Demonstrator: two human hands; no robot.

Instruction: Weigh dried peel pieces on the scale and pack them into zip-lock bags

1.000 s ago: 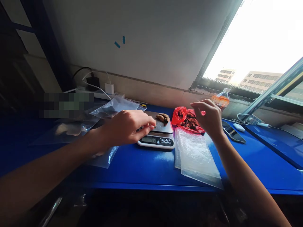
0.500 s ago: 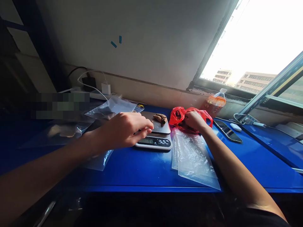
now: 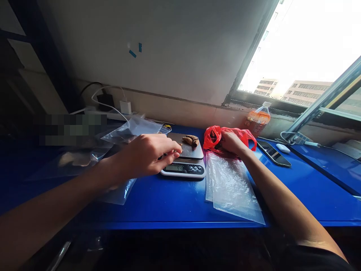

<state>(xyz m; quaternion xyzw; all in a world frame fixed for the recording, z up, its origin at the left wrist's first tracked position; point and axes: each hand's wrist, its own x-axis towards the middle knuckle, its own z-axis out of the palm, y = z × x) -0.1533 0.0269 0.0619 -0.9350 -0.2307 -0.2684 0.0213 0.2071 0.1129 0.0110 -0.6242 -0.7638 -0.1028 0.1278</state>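
My left hand (image 3: 152, 152) hovers at the left side of a kitchen scale (image 3: 183, 170), its fingers curled and thumb drawn close to them. Whatever may be between those fingertips is too small to make out. On the scale's metal plate lie a few brown, curved, dried-looking pieces (image 3: 192, 140); the display is lit. My right hand (image 3: 231, 142) reaches into a red plastic bag (image 3: 211, 137), and the bag hides its fingers. Dark brown pieces show in the bag's mouth. Flat clear plastic bags (image 3: 235, 188) lie in front of the red bag.
More clear bags (image 3: 135, 128) lie to the left, some with light brown contents. A phone (image 3: 274, 153), a small white case (image 3: 282, 148) and a bottle with an orange label (image 3: 258, 119) stand or lie at the right. Cables and a white charger (image 3: 125, 107) are along the wall.
The view has shifted slightly. Both hands stay nearly where they were, the left by the scale and the right in the red bag.
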